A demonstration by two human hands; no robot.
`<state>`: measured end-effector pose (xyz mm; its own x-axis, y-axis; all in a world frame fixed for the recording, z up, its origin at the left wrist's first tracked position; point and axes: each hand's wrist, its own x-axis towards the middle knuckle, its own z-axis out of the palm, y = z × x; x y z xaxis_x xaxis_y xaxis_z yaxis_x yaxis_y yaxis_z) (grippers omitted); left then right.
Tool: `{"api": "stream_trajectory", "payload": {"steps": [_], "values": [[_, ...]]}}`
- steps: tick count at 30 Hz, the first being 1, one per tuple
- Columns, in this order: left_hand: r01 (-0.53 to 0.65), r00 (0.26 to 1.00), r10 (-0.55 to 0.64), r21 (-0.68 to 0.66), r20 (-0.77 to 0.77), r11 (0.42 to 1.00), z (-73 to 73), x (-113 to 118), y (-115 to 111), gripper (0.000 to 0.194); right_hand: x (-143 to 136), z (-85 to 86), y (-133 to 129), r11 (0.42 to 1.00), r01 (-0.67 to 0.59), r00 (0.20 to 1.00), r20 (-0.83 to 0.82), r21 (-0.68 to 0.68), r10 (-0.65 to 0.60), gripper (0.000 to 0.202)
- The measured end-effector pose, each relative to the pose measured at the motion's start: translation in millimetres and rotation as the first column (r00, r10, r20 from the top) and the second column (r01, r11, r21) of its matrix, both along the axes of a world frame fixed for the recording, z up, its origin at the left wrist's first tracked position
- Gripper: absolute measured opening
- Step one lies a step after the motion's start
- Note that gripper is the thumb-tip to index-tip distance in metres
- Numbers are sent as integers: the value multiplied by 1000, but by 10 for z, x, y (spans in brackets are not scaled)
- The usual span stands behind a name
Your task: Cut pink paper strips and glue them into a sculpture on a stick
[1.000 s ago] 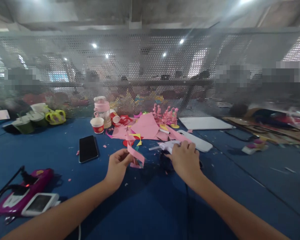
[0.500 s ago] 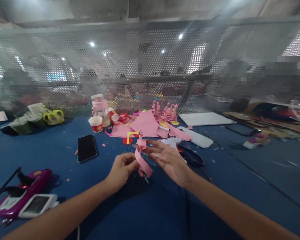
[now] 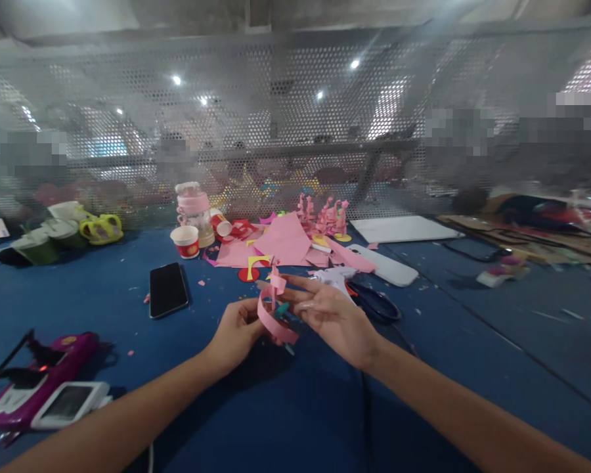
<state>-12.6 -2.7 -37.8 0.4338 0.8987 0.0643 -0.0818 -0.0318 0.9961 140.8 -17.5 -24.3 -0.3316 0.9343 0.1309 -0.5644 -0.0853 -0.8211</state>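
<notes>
My left hand is closed, fingers pinching the lower part of a curled pink paper strip craft. The strip winds around a thin upright stem, with a small loop near the top and a wider loop below. Teal-green bits show inside the wide loop and under it. Palm partly turned up, my right hand has its fingers stretched out beside the craft. Its fingertips are close to the strip; whether they touch it I cannot tell. Behind the right hand lies a white glue gun, partly covered.
Pink paper sheets and several finished pink paper pieces lie ahead. A paper cup, a bottle and a black phone stand or lie leftward. A purple power strip sits front left; a white phone is right.
The craft has turned a little in my left hand, so its wide loop opens more toward me and shows the teal part inside. My right fingers stay stretched beside it.
</notes>
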Motion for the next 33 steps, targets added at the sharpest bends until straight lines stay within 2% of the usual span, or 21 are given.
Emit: {"api": "stream_trajectory", "payload": {"steps": [11,15,19,22,27,33], "values": [[-51,999,51,-1,1,999,-78,-4,26,8,5,-33,-2,999,-17,997,74,49,13,36],[-55,998,55,3,7,998,-70,-3,18,9,5,-45,2,999,-19,998,60,32,17,37],[-48,999,48,7,-8,999,-42,6,-5,14,-1,-36,7,1000,30,996,83,-9,-29,38],[-43,999,43,9,-10,999,-47,4,-9,13,-6,-20,3,1000,10,996,84,-21,-8,39],[-71,997,71,-5,-40,997,-84,-5,13,10,-10,-30,-5,1000,11,998,70,-20,-10,36],[-79,996,78,-29,-32,996,-102,-2,25,10,-6,-40,-17,1000,10,990,139,21,-13,39]]}}
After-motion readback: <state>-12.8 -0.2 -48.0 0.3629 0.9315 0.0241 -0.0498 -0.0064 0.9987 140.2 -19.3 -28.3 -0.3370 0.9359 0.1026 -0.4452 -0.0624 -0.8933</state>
